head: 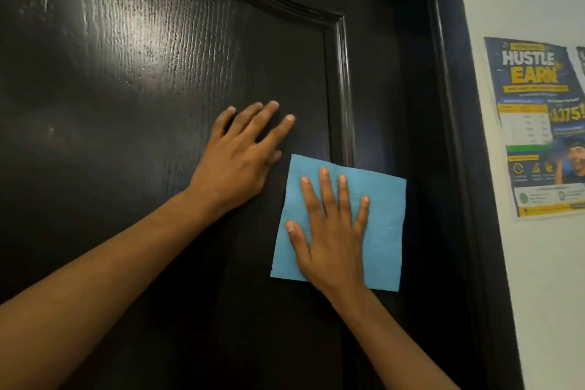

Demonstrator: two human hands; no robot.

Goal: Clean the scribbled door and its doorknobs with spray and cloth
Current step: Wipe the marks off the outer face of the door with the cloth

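Head view: the wiping step is in hand. The right hand [332, 231] lies flat on a blue cloth [383, 231], fingers straight and spread wide, palm pressing the cloth against the dark door [126, 104]. It pinches nothing; the cloth is held only by pressure. The cloth is a flat square that reaches past the fingertips above and past the little finger to the right. Its top edge crosses the raised moulding [340, 89] that frames the panel, so it sits partly on the panel and partly on the flat stile outside it.

The left hand [240, 158] rests bare on the panel, just up and left of the cloth, fingers straight and slightly fanned, pointing up and right. Its thumb side comes close to the cloth's top left corner; whether they touch cannot be told. It seems to be steadying the door.

No scribbles can be made out near the fingers. The panel above the left fingertips shines with streaky glare, which may be wet spray or only reflected light. No spray bottle and no doorknob are in view. On the pale wall [538, 294] to the right of the right hand hangs a poster [538, 127].

Next, judging from this, the right palm should keep firm pressure and slide the cloth along the moulding groove and stile. The knobs are not yet reached and must be found lower down or elsewhere.
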